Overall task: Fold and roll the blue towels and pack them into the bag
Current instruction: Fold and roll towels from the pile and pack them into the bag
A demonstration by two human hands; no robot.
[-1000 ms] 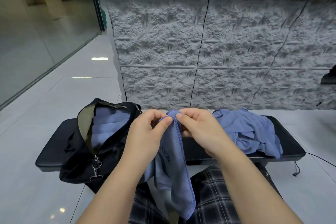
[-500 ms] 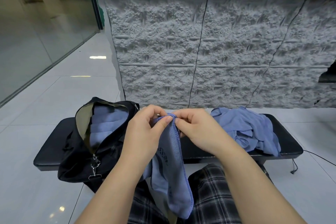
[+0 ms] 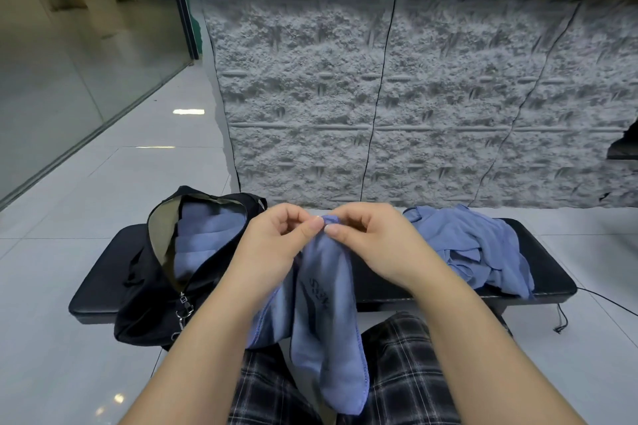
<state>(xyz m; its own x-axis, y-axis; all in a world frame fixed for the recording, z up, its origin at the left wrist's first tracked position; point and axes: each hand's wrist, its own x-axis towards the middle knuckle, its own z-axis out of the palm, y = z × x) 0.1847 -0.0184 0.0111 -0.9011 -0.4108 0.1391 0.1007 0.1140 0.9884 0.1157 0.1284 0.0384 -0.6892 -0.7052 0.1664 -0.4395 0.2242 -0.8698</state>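
Observation:
A blue towel (image 3: 328,331) with a dark logo hangs down over my lap, pinched at its top edge by both hands. My left hand (image 3: 276,248) and my right hand (image 3: 373,245) meet thumb to thumb at the towel's top corner. On the left of the bench an open black bag (image 3: 148,300) holds rolled blue towels (image 3: 207,238). A loose pile of blue towels (image 3: 483,252) lies on the right of the bench.
The black padded bench (image 3: 549,279) stands across in front of me, before a grey textured wall (image 3: 414,97). Pale floor tiles (image 3: 69,217) surround it. A thin black cable (image 3: 611,302) trails on the floor at the right. My checked trousers (image 3: 407,373) show below.
Both hands have drawn closer together at the towel's top edge, gathering the corner between the thumbs. The towel hangs much as before.

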